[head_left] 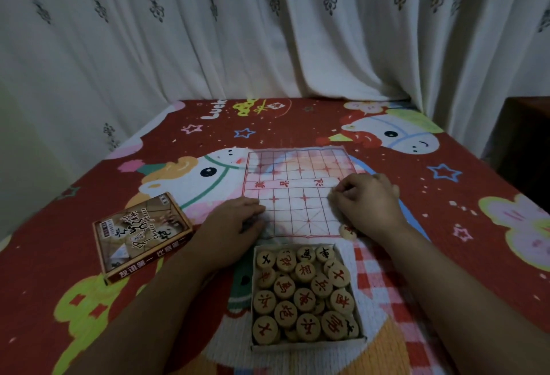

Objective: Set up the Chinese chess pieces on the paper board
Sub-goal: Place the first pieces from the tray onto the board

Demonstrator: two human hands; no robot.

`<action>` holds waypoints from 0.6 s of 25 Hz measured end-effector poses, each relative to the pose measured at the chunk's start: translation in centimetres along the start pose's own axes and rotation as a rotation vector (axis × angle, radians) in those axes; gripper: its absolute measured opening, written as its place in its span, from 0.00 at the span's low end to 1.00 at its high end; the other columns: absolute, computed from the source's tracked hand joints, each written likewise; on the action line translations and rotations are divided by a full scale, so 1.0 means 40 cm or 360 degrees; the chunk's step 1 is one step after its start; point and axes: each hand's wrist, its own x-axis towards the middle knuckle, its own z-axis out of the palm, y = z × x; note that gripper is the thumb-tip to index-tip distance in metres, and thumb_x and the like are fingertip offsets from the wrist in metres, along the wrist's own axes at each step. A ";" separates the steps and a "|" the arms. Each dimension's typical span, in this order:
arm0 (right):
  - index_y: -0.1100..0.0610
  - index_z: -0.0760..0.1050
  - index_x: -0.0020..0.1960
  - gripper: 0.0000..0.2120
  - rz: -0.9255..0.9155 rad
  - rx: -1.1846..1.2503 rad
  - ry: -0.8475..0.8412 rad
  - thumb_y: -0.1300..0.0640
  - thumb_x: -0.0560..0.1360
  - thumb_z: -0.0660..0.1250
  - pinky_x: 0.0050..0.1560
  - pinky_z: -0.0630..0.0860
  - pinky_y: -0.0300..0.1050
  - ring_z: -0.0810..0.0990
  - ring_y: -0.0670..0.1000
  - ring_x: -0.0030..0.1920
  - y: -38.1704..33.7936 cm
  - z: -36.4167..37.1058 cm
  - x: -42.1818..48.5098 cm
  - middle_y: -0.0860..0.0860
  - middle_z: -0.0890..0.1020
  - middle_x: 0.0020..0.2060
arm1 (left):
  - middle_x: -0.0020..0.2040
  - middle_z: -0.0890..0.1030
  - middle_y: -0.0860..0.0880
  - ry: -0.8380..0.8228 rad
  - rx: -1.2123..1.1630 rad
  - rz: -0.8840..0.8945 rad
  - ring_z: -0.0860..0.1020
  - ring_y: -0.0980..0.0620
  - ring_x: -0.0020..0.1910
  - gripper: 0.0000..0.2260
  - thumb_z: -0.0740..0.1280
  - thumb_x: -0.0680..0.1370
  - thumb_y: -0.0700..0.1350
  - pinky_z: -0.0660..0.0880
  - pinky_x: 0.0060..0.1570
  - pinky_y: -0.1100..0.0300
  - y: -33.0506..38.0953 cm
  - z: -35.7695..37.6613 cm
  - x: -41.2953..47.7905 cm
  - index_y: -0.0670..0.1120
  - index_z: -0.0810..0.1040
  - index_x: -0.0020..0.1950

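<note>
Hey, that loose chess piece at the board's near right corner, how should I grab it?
Pinch the loose piece by its round rim, coming from above: it lies flat, face up, and your right hand crowds its right side.

Dim, flat indoor light with a grey-green cast throws only faint soft shadows under the fingers, everything looks slightly blurred and grainy, and the curtain beyond the fingers bows with wide-angle distortion.
</note>
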 end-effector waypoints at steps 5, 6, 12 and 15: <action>0.48 0.81 0.45 0.04 -0.0074 0.0117 0.0065 0.51 0.77 0.69 0.53 0.56 0.45 0.70 0.50 0.59 0.008 -0.006 -0.027 0.40 0.79 0.41 | 0.69 0.73 0.50 0.0000 -0.0012 0.0002 0.68 0.55 0.67 0.18 0.60 0.81 0.52 0.60 0.64 0.64 0.005 -0.002 -0.002 0.49 0.73 0.69; 0.47 0.81 0.45 0.03 -0.0094 0.0162 0.0044 0.51 0.77 0.69 0.56 0.59 0.46 0.71 0.49 0.58 0.010 -0.009 -0.033 0.39 0.79 0.41 | 0.69 0.73 0.50 -0.0001 -0.0010 0.0004 0.69 0.55 0.66 0.18 0.60 0.81 0.52 0.60 0.63 0.64 0.006 -0.003 -0.001 0.49 0.73 0.69; 0.47 0.83 0.45 0.02 -0.0279 0.0705 -0.0678 0.54 0.74 0.74 0.44 0.78 0.42 0.82 0.44 0.42 -0.029 -0.103 -0.096 0.47 0.84 0.41 | 0.67 0.75 0.50 0.0001 -0.0038 0.0013 0.70 0.55 0.64 0.17 0.60 0.81 0.51 0.63 0.62 0.63 0.003 -0.003 -0.002 0.48 0.74 0.68; 0.49 0.84 0.47 0.07 -0.0265 0.0741 -0.1289 0.57 0.71 0.78 0.41 0.74 0.44 0.78 0.48 0.38 -0.043 -0.161 -0.119 0.59 0.80 0.40 | 0.67 0.74 0.50 -0.0007 -0.0044 0.0007 0.70 0.55 0.65 0.17 0.60 0.81 0.52 0.65 0.65 0.59 -0.001 -0.001 -0.001 0.48 0.74 0.68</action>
